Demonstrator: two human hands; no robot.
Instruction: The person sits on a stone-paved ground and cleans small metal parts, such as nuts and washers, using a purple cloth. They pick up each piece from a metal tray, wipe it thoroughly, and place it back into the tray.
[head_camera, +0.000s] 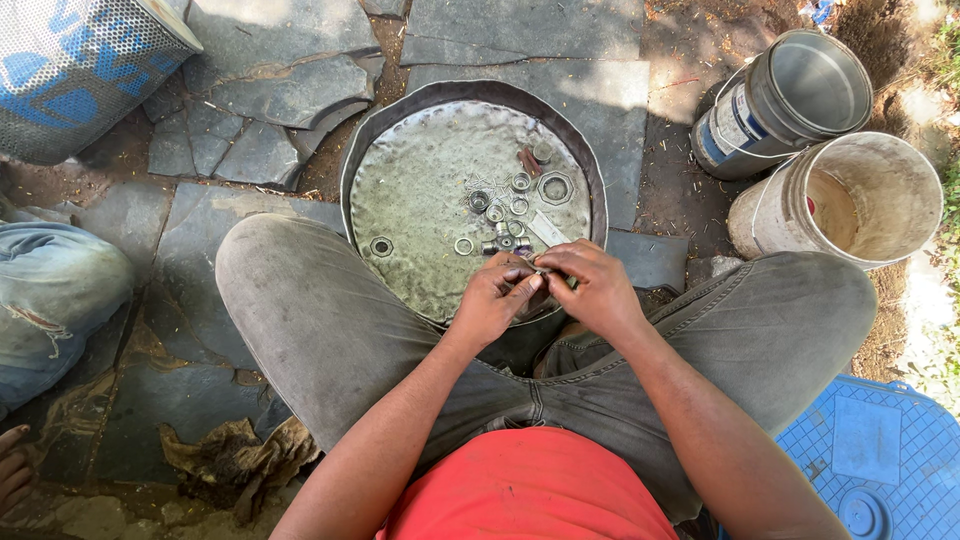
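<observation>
I sit with knees apart over a round dented metal pan (420, 210) on the stone ground. My left hand (492, 300) and my right hand (590, 285) meet at the pan's near rim, fingers pinched together on a small metal part (541, 268) that is mostly hidden between them. Several nuts, washers and rings (505, 215) lie scattered in the pan just beyond my fingers, with one lone washer (381, 246) off to the left.
Two buckets lie tipped at the right, a grey one (790, 100) and a cream one (850, 200). A perforated metal bin (70, 70) stands top left. Another person's knee (55, 290) is at the left. A blue plastic crate (870, 460) sits bottom right, a dirty rag (235, 455) bottom left.
</observation>
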